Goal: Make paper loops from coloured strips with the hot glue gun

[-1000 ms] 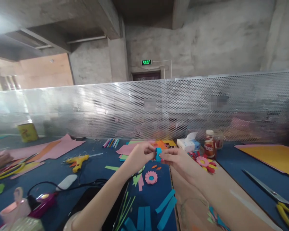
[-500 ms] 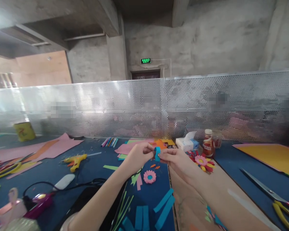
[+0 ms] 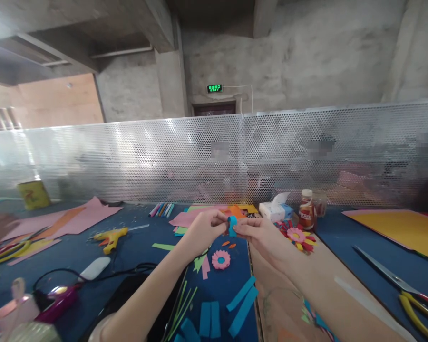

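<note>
Between my two hands a blue strip (image 3: pixel 232 227), paper or felt, is bent into a small loop above the table. My left hand (image 3: pixel 209 227) pinches its left side. On its right side, the fingertips of my right hand (image 3: pixel 253 232) are closed on the same strip. Below the hands lies a pink flower shape (image 3: pixel 220 260) with a blue centre. Several flat blue strips (image 3: pixel 242 313) rest nearer to me. Small orange pieces (image 3: pixel 228 244) and green and pink scraps (image 3: pixel 203 265) lie close to the flower.
A yellow glue gun (image 3: pixel 110 238) and a white mouse (image 3: pixel 95 269) lie left. Large scissors (image 3: pixel 392 275) rest at the right. A tissue box (image 3: pixel 276 210), brown bottle (image 3: pixel 306 211) and red-and-pink flower (image 3: pixel 296 235) stand behind my right hand. A perforated metal screen (image 3: pixel 157 161) borders the table.
My hands keep hold of the blue loop in nearly the same place. The view has shifted slightly. A blurred hand, not mine, has appeared at the far left edge.
</note>
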A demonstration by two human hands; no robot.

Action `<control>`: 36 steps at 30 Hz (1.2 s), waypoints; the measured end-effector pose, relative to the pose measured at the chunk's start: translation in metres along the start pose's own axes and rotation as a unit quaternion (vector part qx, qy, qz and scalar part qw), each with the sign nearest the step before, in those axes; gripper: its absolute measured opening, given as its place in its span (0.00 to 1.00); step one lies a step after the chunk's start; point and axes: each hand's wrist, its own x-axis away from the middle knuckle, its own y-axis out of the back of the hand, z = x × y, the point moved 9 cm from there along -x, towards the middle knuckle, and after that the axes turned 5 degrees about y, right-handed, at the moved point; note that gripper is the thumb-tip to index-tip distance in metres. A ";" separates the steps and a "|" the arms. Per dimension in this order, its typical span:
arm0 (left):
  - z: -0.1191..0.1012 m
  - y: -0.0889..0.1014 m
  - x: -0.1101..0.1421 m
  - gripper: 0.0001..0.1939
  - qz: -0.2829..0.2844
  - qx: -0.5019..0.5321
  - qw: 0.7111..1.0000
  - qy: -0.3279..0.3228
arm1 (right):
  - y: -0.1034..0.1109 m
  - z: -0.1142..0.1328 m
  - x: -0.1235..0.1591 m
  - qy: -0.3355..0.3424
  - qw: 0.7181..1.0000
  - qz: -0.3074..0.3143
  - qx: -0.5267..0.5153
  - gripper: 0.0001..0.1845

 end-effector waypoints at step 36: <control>-0.004 0.000 0.004 0.04 -0.001 0.031 0.999 0.043 | 0.002 0.005 0.004 0.019 0.998 -0.031 0.042 0.08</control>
